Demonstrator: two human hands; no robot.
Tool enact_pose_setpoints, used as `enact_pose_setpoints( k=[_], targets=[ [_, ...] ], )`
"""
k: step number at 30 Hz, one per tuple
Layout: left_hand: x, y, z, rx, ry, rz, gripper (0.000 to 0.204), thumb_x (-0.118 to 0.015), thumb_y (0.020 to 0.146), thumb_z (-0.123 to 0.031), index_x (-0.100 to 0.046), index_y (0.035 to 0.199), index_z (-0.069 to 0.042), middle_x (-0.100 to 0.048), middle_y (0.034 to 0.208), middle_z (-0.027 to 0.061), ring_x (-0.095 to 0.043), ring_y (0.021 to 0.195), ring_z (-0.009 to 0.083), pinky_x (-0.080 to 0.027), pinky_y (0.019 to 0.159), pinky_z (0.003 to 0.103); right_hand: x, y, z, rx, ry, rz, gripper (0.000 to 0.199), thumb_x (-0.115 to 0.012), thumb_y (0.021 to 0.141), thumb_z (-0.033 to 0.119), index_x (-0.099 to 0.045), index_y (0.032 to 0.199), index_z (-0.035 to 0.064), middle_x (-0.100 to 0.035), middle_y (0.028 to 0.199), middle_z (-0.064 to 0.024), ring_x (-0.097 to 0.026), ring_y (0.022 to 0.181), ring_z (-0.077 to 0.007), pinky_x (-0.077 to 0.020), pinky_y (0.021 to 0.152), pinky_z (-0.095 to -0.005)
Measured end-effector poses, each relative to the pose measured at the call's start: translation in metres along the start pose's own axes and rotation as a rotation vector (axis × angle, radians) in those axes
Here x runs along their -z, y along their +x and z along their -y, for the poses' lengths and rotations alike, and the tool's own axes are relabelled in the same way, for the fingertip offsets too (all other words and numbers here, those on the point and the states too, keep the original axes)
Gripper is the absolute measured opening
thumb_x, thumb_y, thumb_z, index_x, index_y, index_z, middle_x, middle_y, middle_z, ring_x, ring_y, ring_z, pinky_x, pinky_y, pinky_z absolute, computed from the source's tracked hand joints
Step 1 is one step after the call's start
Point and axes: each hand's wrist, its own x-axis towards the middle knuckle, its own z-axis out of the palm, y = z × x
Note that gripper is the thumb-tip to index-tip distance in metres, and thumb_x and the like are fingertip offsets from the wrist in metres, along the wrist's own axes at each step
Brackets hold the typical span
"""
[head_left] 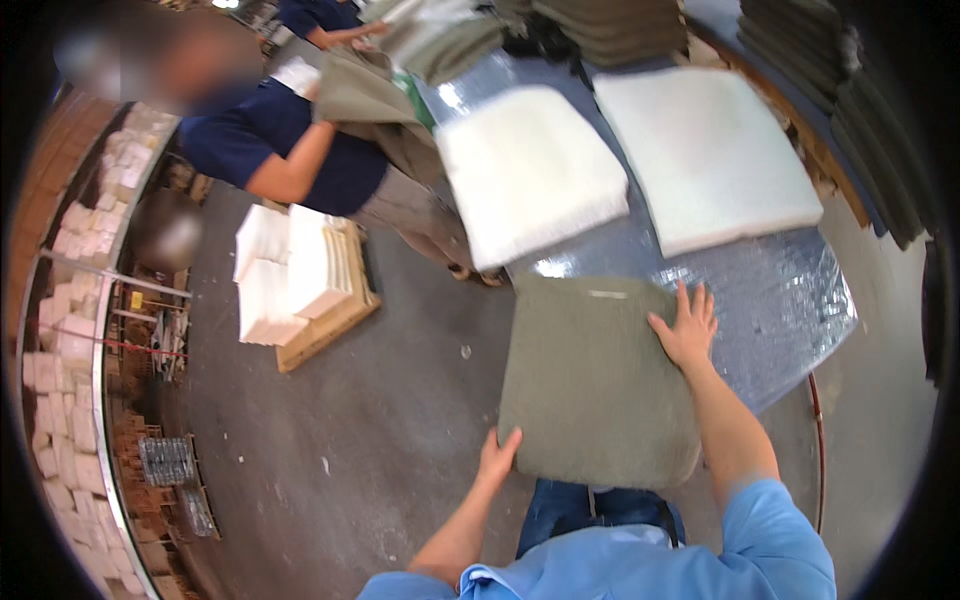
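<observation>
An olive-green fabric-covered cushion [600, 390] lies in front of me, its far part over the table edge and its near part above my legs. A thin pale strip shows along its far side. My left hand [497, 457] grips the near left edge, thumb along the side and the other fingers partly hidden beneath. Spread out at the far right corner, the fingers of my right hand [690, 328] rest over the cushion's edge. Beyond it, a white foam pad [532, 175] and a second white foam pad [710, 160] lie side by side on the table.
The table [745, 300] is covered in shiny plastic film. Olive covers [615, 35] are stacked at the back, dark ones [880, 140] at the right. A co-worker [310, 170] stands at the left holding an olive cover [375, 100]. White foam [300, 265] sits on a pallet [325, 330].
</observation>
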Motion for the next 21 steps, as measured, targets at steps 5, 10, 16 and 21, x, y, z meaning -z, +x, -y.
enact_pose_setpoints(
  k=[5, 10, 16, 21],
  targets=[
    [0.002, -0.038, -0.025, 0.105, -0.108, -0.054, 0.082, -0.08, 0.091, -0.056, -0.055, 0.142, 0.003, -0.07, 0.132, 0.02, -0.07, 0.117, 0.0322, -0.057, 0.097, 0.044, -0.021, -0.085, -0.077, -0.075, 0.351, -0.243, 0.085, -0.072, 0.098, 0.036, -0.03, 0.166, 0.0059, -0.031, 0.167, -0.032, -0.035, 0.152, -0.0496, -0.0333, 0.124, -0.0533],
    [0.014, -0.079, -0.092, -0.311, 0.246, -0.202, 0.08, -0.08, 0.09, -0.055, -0.055, 0.142, 0.0, -0.074, 0.124, 0.0238, -0.072, 0.116, 0.036, -0.056, 0.097, 0.044, -0.03, -0.178, -0.08, -0.129, 0.556, -0.118, 0.075, -0.063, 0.104, 0.037, -0.035, 0.163, 0.0025, -0.045, 0.16, -0.031, -0.045, 0.147, -0.0476, -0.0358, 0.123, -0.0493],
    [-0.023, -0.162, -0.257, -0.951, 0.438, -0.106, 0.064, -0.076, 0.095, -0.04, -0.057, 0.144, -0.002, -0.072, 0.126, 0.0225, -0.073, 0.109, 0.0349, -0.056, 0.093, 0.041, -0.014, -0.166, -0.055, -0.541, 1.259, 0.032, 0.08, -0.053, 0.109, 0.047, -0.02, 0.169, 0.0054, -0.036, 0.168, -0.0234, -0.047, 0.148, -0.0376, -0.0346, 0.124, -0.0448],
    [-0.05, -0.217, -0.342, -1.344, 0.463, -0.055, 0.051, -0.073, 0.095, -0.033, -0.065, 0.136, -0.004, -0.071, 0.113, 0.0194, -0.07, 0.095, 0.033, -0.055, 0.086, 0.042, -0.005, -0.236, 0.0, -0.43, 1.821, 0.387, 0.077, -0.044, 0.112, 0.054, -0.018, 0.169, 0.0087, -0.038, 0.167, -0.0176, -0.045, 0.149, -0.0328, -0.0351, 0.123, -0.0497]
  ],
)
